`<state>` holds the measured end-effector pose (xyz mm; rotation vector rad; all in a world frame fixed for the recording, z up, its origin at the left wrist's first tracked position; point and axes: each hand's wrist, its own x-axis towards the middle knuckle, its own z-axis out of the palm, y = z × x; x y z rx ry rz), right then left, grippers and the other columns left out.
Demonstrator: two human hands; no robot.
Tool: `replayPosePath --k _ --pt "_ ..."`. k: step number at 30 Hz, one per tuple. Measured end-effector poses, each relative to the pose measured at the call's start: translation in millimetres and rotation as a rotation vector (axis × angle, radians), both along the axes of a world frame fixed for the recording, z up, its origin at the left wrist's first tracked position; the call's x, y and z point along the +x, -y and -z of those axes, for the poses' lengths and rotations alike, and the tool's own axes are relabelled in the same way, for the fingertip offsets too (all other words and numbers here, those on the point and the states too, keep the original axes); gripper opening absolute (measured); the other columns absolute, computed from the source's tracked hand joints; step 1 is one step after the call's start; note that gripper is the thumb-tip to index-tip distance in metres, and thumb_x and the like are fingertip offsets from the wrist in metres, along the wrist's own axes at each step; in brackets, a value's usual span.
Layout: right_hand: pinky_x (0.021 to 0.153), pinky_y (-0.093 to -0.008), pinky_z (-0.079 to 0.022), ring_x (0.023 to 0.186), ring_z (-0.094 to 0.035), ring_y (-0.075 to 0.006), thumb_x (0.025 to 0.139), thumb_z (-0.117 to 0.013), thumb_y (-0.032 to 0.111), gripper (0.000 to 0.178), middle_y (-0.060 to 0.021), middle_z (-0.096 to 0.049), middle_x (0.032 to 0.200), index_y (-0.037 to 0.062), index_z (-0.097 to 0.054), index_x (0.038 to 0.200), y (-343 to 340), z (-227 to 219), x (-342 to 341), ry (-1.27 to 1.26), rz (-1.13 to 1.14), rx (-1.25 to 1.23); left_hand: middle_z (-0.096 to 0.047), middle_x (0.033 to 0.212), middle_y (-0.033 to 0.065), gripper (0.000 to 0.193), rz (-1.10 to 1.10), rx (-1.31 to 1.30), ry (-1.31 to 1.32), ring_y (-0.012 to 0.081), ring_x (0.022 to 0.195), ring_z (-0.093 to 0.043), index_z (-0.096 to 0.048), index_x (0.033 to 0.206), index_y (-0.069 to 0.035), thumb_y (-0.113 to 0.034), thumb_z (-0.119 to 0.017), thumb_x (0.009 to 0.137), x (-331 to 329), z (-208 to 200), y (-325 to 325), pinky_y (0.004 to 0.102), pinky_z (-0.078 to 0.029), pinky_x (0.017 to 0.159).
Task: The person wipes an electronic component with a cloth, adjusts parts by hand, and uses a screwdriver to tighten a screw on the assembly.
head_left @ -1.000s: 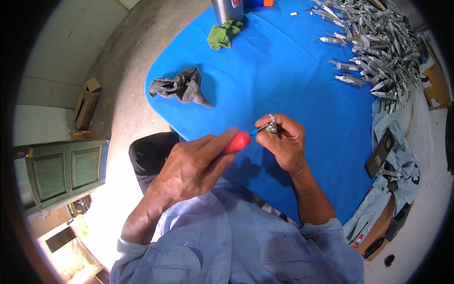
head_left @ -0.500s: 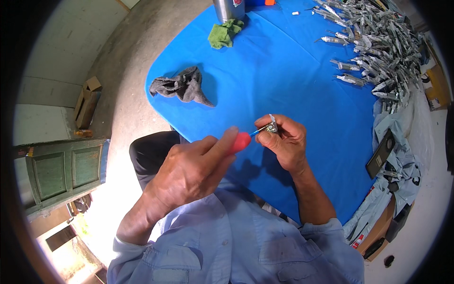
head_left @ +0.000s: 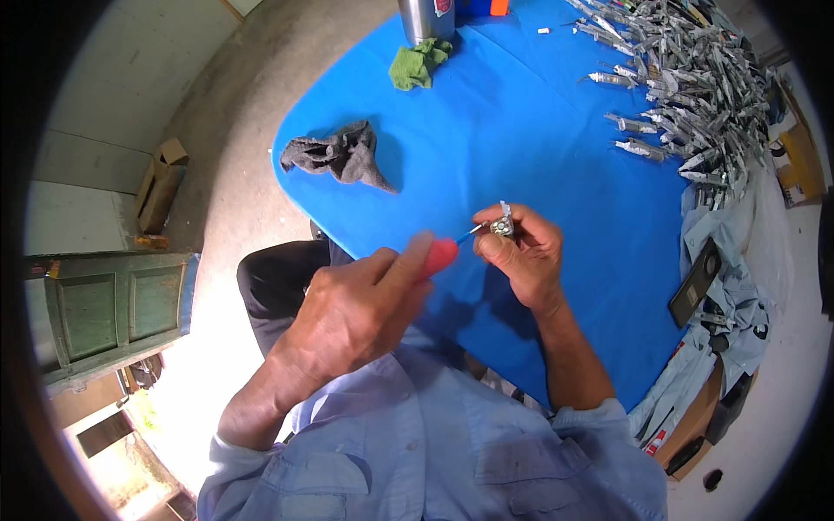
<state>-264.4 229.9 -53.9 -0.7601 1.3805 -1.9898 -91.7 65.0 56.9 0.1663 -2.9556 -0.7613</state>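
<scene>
You have your left hand [head_left: 352, 300] curled shut around the red handle of a screwdriver [head_left: 442, 255], above the near part of the blue table [head_left: 521, 148]; its fingers are slightly blurred, and the blue shaft points out of them toward your right hand [head_left: 526, 252]; that hand pinches a small metal part [head_left: 502, 227] between thumb and fingers, closed down to the part's own width, also above the near part of the table; the screwdriver's tip reaches the part's left side, though you cannot tell whether it sits in a screw; on the table's left side lies a crumpled gray rag [head_left: 347, 156]; toward the table's far edge a green rag [head_left: 419, 65] lies against the foot of a metal cup [head_left: 426, 24], with a small white piece [head_left: 544, 30] to the right of both; a big heap of gray parts [head_left: 695, 104] covers the table's far right; along the table's right edge, nearer you, a dark flat phone [head_left: 697, 282] rests by rumpled plastic bags [head_left: 738, 300]; on the floor left of the table stands an open cardboard box [head_left: 159, 191].
</scene>
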Motion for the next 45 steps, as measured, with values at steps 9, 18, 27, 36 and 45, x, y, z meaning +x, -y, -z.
replayPosePath --k 9,18,27,36,45 --pt "0.064 -0.0207 -0.042 0.073 -0.055 -0.0016 0.096 -0.083 0.011 0.025 0.0035 -0.067 0.084 -0.0033 -0.075 0.116 -3.8 -3.4 -1.6 -0.011 -0.040 0.026 -0.074 0.096 0.0202 0.050 -0.012 0.166 0.014 0.0343 0.076 -0.074 -0.062 0.141 0.003 -0.008 -0.078 0.095 -4.9 0.8 4.4 0.0419 -0.059 0.065" --pt "0.062 -0.0207 -0.041 0.071 -0.055 -0.0010 0.097 -0.082 0.010 0.022 0.0036 -0.067 0.084 -0.0020 -0.075 0.115 -4.4 -1.5 -1.9 0.013 -0.052 0.003 -0.069 0.084 0.0150 0.049 0.021 0.221 -0.001 0.0322 0.068 -0.070 -0.059 0.143 0.000 -0.013 -0.075 0.099 -9.4 7.3 7.6 0.0426 -0.056 0.060" --pt "0.062 -0.0209 -0.042 0.071 -0.055 -0.0014 0.097 -0.081 0.009 0.020 0.0035 -0.067 0.084 -0.0020 -0.076 0.113 -4.0 -2.5 -1.8 0.007 -0.055 -0.006 -0.076 0.099 0.0199 0.047 0.005 0.357 0.067 0.0327 0.082 -0.077 -0.063 0.141 0.002 -0.008 -0.075 0.097 -11.7 2.5 9.2 0.0396 -0.060 0.071" --pt "0.063 -0.0210 -0.044 0.072 -0.057 -0.0026 0.098 -0.081 0.010 0.020 0.0026 -0.068 0.084 -0.0033 -0.076 0.111 -2.9 -5.1 -2.2 -0.031 -0.054 0.023 -0.076 0.102 0.0202 0.046 0.025 0.244 0.086 0.0367 0.084 -0.077 -0.062 0.141 0.000 -0.008 -0.075 0.098 -8.1 -5.3 5.6 0.0429 -0.061 0.070" --pt "0.069 -0.0221 -0.046 0.081 -0.059 -0.0041 0.096 -0.080 0.008 0.034 -0.0011 -0.068 0.095 -0.0014 -0.065 0.124 -1.7 -1.4 -0.7 0.020 -0.042 -0.011 -0.078 0.106 0.0217 0.042 -0.071 0.252 -0.033 0.0355 0.090 -0.079 -0.066 0.137 0.001 -0.014 -0.076 0.098 -0.6 0.8 4.2 0.0422 -0.062 0.078"
